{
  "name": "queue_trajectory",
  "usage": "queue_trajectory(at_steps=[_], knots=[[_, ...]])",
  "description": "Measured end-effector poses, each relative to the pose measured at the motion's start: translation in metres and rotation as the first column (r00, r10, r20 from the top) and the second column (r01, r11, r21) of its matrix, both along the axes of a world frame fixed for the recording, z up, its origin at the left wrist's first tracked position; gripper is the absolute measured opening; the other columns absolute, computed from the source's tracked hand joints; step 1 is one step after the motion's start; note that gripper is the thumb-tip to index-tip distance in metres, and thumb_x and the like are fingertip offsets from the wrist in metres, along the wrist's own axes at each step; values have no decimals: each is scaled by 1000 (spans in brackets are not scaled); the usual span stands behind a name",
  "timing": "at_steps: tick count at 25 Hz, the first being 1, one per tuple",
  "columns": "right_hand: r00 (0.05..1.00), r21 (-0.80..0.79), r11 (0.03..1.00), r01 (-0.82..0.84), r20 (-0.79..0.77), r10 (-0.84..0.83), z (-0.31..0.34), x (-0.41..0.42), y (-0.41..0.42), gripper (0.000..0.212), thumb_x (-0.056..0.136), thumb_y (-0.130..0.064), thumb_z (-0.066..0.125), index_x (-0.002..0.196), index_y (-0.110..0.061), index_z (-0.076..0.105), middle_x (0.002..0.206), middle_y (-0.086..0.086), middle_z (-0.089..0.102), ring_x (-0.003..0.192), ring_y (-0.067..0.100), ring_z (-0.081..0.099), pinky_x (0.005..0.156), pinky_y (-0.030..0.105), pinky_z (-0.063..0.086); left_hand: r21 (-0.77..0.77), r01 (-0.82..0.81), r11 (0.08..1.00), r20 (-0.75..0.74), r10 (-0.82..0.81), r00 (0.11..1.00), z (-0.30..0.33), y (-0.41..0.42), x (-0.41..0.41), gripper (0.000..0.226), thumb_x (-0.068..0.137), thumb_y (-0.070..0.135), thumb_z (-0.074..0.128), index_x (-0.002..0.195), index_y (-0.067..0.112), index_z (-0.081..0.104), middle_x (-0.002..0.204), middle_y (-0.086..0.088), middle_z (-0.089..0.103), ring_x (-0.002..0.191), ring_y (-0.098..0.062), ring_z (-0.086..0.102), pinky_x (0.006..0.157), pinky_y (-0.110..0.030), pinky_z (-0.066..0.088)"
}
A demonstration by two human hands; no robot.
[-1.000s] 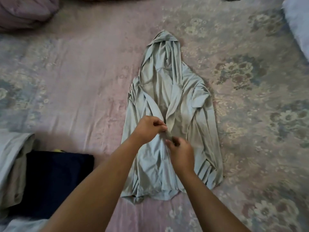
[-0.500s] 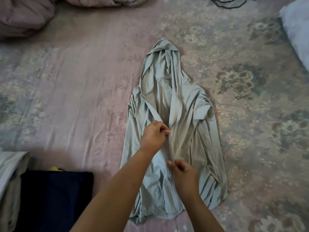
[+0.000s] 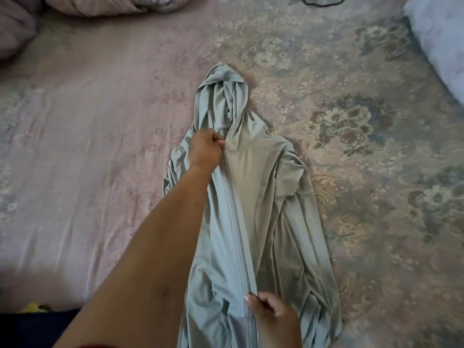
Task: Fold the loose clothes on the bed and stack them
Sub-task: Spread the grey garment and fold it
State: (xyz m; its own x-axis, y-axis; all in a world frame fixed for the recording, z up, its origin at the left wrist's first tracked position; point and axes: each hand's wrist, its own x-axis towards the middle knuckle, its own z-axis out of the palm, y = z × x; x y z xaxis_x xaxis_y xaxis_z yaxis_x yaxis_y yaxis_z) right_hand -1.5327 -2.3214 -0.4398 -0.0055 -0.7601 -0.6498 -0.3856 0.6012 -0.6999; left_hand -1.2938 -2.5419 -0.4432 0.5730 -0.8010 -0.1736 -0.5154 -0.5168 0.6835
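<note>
A pale grey-green hooded jacket [image 3: 263, 209] lies flat at the centre of the bed [image 3: 88, 159], hood toward 12 o'clock and hem toward 6 o'clock, running out of the lower edge of the view. Its zipper [image 3: 238, 229] runs closed in a straight line from the hem area up to the neck. The left hand [image 3: 204, 149] sits at the top of the zipper, at the base of the hood, fingers curled and pinching the fabric or the pull there; which of the two cannot be told. The right hand [image 3: 272, 313] sits at the lower end of the zipper, toward 6 o'clock, thumb and fingers pinched on the fabric beside the zipper line. The right-side sleeve is folded along the body at 3 o'clock. A dark navy garment [image 3: 32, 327] lies at 8 o'clock, well apart from the jacket. Pillows [image 3: 113, 5] lie at 11 o'clock, and a pale blue cushion [image 3: 439, 41] at 2 o'clock.
</note>
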Motion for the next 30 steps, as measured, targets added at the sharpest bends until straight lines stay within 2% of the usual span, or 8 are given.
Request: queue_trajectory(at_steps=[5, 8, 11, 14, 17, 21, 24, 30], knots=[[999, 15, 1000, -18, -50, 18, -16, 0, -11, 41, 74, -13, 79, 45, -35, 60, 43, -9, 54, 48, -4, 51, 55, 9, 39, -21, 0, 1000, -98, -3, 995, -12, -17, -4, 8, 87, 6, 62, 82, 10, 67, 87, -4, 68, 91, -23, 64, 81, -29, 51], [987, 63, 985, -159, -16, 160, -11, -14, -20, 28, 77, -25, 77, 90, -45, 62, 80, -19, 67, 81, -2, 62, 71, 8, 45, -53, 8, 999, -156, -16, 988, -10, 2, 4, 25, 83, 27, 71, 104, 13, 66, 87, 1, 61, 91, -22, 62, 80, -30, 49], [976, -69, 992, -109, -199, 93, -18, -60, -37, 38, 78, -18, 77, 114, -24, 66, 103, -1, 68, 92, 12, 63, 83, 22, 49, 13, -25, 1000, 131, 23, 991, -8, 70, 26, 51, 82, 40, 70, 122, 12, 57, 109, -8, 59, 98, -24, 58, 85, -38, 47], [849, -118, 959, -256, -502, 165, -21, -101, -54, 35, 83, -17, 71, 115, -3, 65, 107, 16, 64, 98, 30, 61, 86, 34, 44, -111, 264, 958, 367, -207, 907, -7, 172, -8, 42, 85, 34, 64, 110, 0, 65, 101, -18, 63, 93, -35, 61, 80, -42, 49], [778, -89, 908, -410, -554, 297, -21, -116, -45, 49, 81, -22, 73, 124, -3, 60, 121, 18, 56, 113, 35, 53, 95, 40, 42, -52, 471, 880, 428, -407, 807, -14, 275, -74, 45, 87, 39, 54, 103, 1, 71, 103, -17, 67, 94, -33, 66, 79, -39, 50], [509, -188, 517, -835, -619, 597, -12, -121, -12, 82, 56, -35, 89, 128, -9, 59, 135, 17, 50, 125, 37, 45, 99, 52, 39, 161, 663, 731, 379, -666, 643, -26, 388, -122, 60, 79, 48, 50, 114, 2, 68, 125, -16, 61, 113, -33, 61, 107, -39, 30], [209, -124, 178, -976, -756, 620, -14, -126, 9, 87, 38, -42, 93, 114, -7, 69, 123, 24, 59, 112, 47, 56, 84, 60, 48, 160, 606, 779, 410, -611, 677, -32, 416, -127, 60, 80, 44, 49, 114, -2, 67, 125, -18, 60, 112, -34, 60, 105, -40, 34], [255, -275, 9, -961, -881, 398, -22, -135, 8, 28, 57, -7, 78, 85, -10, 76, 111, 16, 68, 110, 35, 59, 90, 52, 46, -39, 500, 865, 473, -425, 772, -31, 399, -118, 28, 79, -1, 44, 83, -3, 72, 89, -17, 70, 75, -32, 69, 61, -36, 57]])
